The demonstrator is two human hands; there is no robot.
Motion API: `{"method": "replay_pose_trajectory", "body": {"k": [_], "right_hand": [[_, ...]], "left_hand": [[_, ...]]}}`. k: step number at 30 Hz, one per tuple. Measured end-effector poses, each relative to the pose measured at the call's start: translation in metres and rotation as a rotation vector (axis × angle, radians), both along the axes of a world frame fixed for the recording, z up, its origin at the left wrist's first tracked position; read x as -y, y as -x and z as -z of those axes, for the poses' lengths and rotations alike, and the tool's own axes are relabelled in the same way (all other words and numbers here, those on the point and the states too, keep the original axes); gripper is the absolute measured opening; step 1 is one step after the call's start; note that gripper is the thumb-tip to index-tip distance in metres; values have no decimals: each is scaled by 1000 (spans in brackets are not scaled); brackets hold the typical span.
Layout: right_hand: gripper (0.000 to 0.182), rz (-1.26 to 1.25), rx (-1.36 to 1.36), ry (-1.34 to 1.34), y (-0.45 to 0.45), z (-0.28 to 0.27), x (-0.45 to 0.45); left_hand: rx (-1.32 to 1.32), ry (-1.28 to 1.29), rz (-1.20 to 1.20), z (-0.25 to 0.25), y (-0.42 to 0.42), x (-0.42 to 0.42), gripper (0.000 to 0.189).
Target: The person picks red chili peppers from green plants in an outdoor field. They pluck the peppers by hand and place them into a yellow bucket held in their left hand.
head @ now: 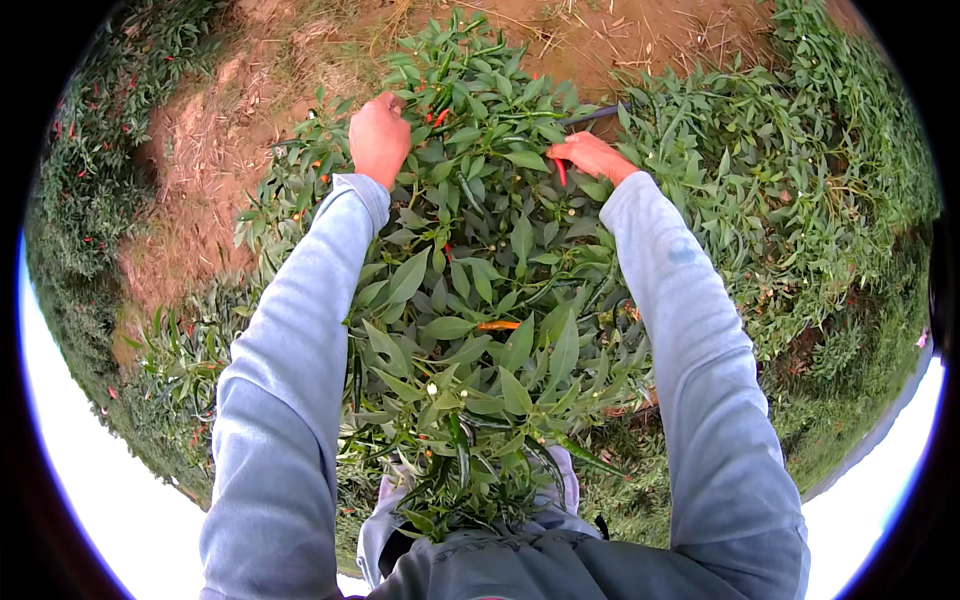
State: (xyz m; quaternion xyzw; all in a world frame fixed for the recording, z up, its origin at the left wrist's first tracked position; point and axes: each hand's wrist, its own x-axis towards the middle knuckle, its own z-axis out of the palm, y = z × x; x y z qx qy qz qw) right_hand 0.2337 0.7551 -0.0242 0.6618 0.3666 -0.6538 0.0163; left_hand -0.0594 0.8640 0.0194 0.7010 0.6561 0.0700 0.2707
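Observation:
Leafy chili pepper plants (480,285) fill the view before me, bearing green and red pods. My left hand (380,139) is curled among the leaves at the upper left of the plant; its fingertips are turned away, and whether they hold anything is hidden. To the right, my right hand (595,156) reaches into the foliage with its fingers together at a red chili pepper (561,172), which hangs just below the fingertips. Red chilies (441,118) show between the hands. An orange chili pepper (498,325) lies among leaves lower down, and long green chilies (460,450) hang near my body.
Bare reddish soil (202,150) with dry straw runs along the left and top. Another row of chili plants (97,150) stands at the far left, and dense plants (787,187) spread to the right. A dark hose or pipe (596,114) passes behind the plant.

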Motion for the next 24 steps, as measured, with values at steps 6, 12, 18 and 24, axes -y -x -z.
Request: {"method": "replay_pose_trajectory", "body": {"k": [6,12,18,24], "right_hand": [[36,-6,-33,-52,6,6,-4],[32,-250,10,-177,-10,18,7],[31,-33,35,-114,10,-2,10],[17,768,-74,-65,-52,7,12]], "left_hand": [[-82,161,64,18,4,-11,23],[-257,458,38,20,-32,-35,35],[-356,547,220,107,1,-70,32],[-125,932,15,48,-57,-59,23]]}}
